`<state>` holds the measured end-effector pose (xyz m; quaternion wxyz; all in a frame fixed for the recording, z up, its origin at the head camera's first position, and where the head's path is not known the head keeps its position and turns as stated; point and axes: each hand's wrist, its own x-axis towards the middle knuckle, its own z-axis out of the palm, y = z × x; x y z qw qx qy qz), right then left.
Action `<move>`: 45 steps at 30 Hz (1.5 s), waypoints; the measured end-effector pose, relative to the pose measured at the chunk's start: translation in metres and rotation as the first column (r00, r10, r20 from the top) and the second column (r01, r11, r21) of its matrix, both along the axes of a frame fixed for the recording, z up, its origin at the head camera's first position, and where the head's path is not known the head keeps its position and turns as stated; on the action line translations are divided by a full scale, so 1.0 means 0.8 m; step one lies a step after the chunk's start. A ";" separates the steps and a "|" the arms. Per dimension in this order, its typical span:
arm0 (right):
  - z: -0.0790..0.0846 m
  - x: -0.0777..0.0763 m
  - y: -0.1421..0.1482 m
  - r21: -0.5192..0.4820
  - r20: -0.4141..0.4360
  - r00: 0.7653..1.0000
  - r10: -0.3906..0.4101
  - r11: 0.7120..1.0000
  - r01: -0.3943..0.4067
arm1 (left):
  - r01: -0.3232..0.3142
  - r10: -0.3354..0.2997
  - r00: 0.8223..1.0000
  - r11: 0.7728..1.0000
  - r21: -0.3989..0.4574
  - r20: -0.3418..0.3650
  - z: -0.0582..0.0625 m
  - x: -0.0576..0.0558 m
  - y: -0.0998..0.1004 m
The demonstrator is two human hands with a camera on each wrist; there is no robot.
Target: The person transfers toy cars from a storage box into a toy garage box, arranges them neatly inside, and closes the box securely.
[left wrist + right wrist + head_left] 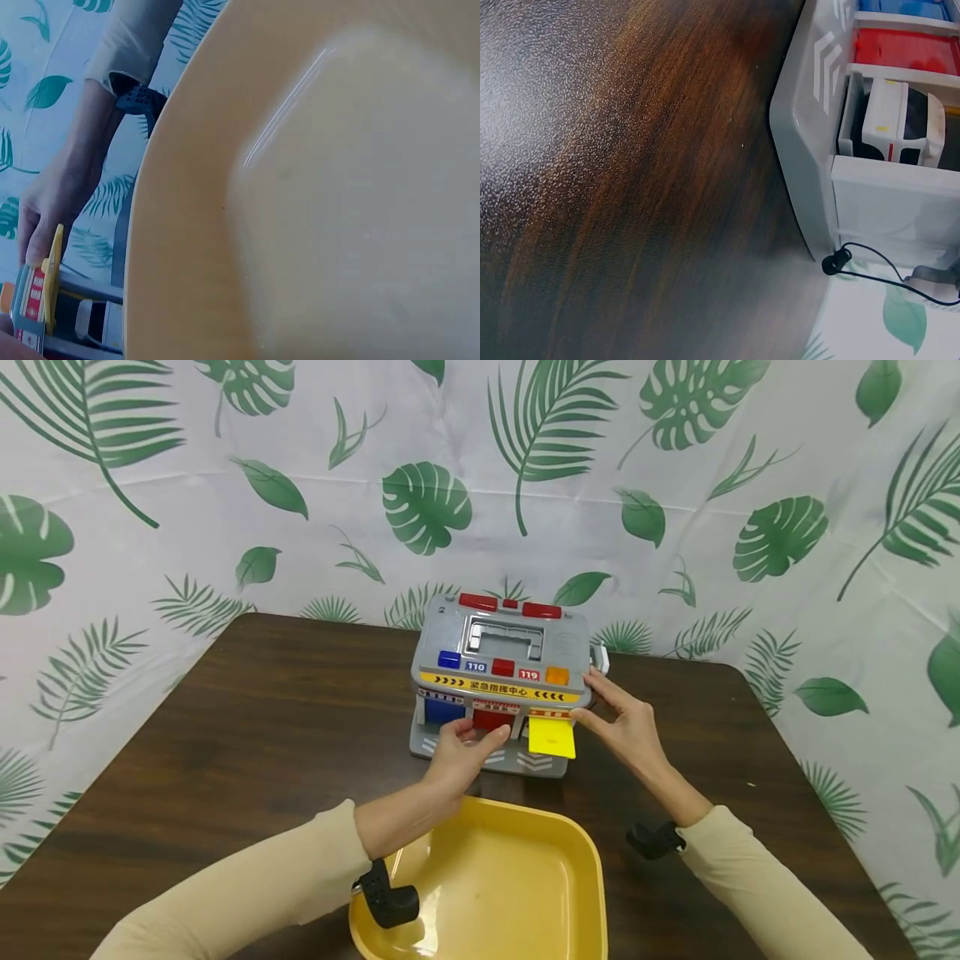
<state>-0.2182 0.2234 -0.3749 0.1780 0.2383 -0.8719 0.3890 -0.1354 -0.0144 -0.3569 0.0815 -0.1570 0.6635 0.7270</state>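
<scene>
A grey toy emergency-station garage [427,647] stands on the table, with a blue door [442,710], a red door [491,720] and a yellow door [552,739]. The yellow door is swung up and sticks outward. Inside its bay sits a white toy car [889,120]. My left hand [457,764] is in front of the red door, thumb extended and fingers bent a little, with nothing visible in its grasp. My right hand [626,727] holds the garage's right front roof corner, thumb beside the yellow door's upper edge; some fingertips are hidden.
A yellow plastic tray [592,877] lies in front of the garage, beneath my left forearm. A black cord [870,277] with a small black end hangs at the garage's side. Behind the dark wooden table [300,718] hangs a leaf-patterned cloth [315,527].
</scene>
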 end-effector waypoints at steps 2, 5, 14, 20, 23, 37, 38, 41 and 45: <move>0.001 0.000 0.001 0.001 -0.002 1.000 -0.003 1.000 0.003 | -0.013 0.013 1.000 0.999 -0.030 -0.018 0.001 0.001 -0.005; 0.002 0.001 0.001 -0.005 0.000 1.000 -0.002 1.000 0.002 | -0.020 0.019 1.000 0.998 -0.066 -0.020 -0.001 0.000 -0.008; 0.001 0.001 0.000 -0.003 0.022 1.000 -0.001 1.000 0.001 | 0.011 -0.010 1.000 0.979 -0.204 0.008 -0.012 -0.012 0.000; 0.001 0.001 -0.002 -0.005 0.022 1.000 0.004 1.000 -0.004 | 0.018 -0.016 1.000 0.960 -0.278 0.012 -0.015 -0.018 0.009; 0.001 0.001 -0.002 -0.010 0.018 1.000 0.006 1.000 -0.006 | 0.013 -0.007 1.000 0.954 -0.299 0.023 -0.015 -0.021 0.011; 0.001 -0.001 -0.003 -0.021 -0.009 1.000 0.012 1.000 -0.012 | -0.008 0.035 0.998 0.904 -0.427 0.056 -0.025 -0.030 0.020; 0.001 -0.001 -0.003 -0.021 -0.010 1.000 0.011 1.000 -0.011 | -0.012 0.043 0.997 0.897 -0.441 0.060 -0.026 -0.031 0.021; 0.001 -0.001 -0.003 -0.022 -0.020 1.000 0.010 1.000 -0.011 | -0.017 0.061 0.995 0.872 -0.490 0.075 -0.026 -0.033 0.023; 0.001 -0.002 -0.003 -0.028 -0.024 1.000 0.007 1.000 -0.007 | -0.005 0.079 0.991 0.837 -0.548 0.111 -0.026 -0.037 0.027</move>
